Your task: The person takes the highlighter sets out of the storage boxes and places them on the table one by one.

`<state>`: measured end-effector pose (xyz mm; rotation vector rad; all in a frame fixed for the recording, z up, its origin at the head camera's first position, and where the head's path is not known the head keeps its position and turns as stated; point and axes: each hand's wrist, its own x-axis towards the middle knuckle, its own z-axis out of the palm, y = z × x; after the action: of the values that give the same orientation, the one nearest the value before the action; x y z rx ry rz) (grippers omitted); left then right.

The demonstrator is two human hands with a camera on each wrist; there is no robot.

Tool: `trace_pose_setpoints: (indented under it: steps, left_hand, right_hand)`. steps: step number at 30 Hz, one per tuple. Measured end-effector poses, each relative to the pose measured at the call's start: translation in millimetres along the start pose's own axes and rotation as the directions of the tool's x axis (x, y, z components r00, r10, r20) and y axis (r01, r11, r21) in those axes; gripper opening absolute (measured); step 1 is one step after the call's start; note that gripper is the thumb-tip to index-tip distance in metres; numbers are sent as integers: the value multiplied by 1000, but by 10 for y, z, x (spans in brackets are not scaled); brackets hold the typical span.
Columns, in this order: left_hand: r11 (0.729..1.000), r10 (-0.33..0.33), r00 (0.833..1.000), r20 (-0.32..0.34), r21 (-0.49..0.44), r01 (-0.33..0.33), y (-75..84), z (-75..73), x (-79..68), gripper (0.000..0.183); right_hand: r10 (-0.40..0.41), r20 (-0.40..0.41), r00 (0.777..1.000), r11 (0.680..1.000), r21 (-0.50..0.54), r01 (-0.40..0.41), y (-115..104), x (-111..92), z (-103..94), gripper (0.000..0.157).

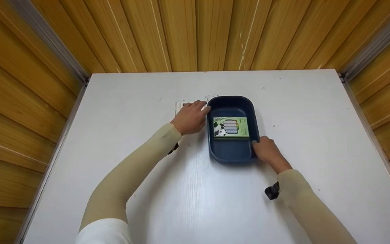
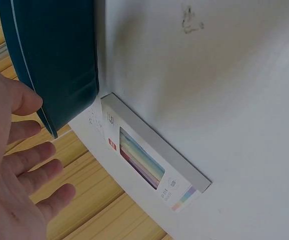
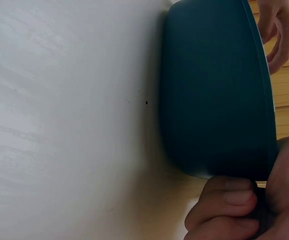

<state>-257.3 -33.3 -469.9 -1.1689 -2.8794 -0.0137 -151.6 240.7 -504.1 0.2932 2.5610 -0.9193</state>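
Note:
A dark blue plastic basin (image 1: 230, 152) with rounded corners stands on the white table. Inside it lies a green box (image 1: 231, 127) printed with pandas and pastel sticks. My right hand (image 1: 267, 150) grips the basin's near right corner, thumb over the rim and fingers curled against the outer wall. At the far left rim is my left hand (image 1: 191, 117), its thumb touching the edge and its other fingers loosely spread. Beneath that hand, a slim white box (image 2: 154, 150) with a window onto coloured sticks lies beside the basin; in the head view the hand mostly hides it.
The white table (image 1: 141, 98) has a few small dark marks. Wood-patterned panels (image 1: 212, 37) rise behind it and on both sides, with grey metal posts (image 1: 51, 37) at the corners.

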Motion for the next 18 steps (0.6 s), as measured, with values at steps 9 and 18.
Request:
trace_pose_setpoints:
  steps: [9,18]
  left_hand:
    - [1000,16,1000,-2,-1,-16,41,-4,49,48]
    - [999,51,999,-14,-13,-52,88,9,91,47]
  right_hand:
    - [-2,4,1000,1000,15,2,2,0,-14,36]
    - [-5,1,1000,1000,-3,5,-1,-3,-14,39]
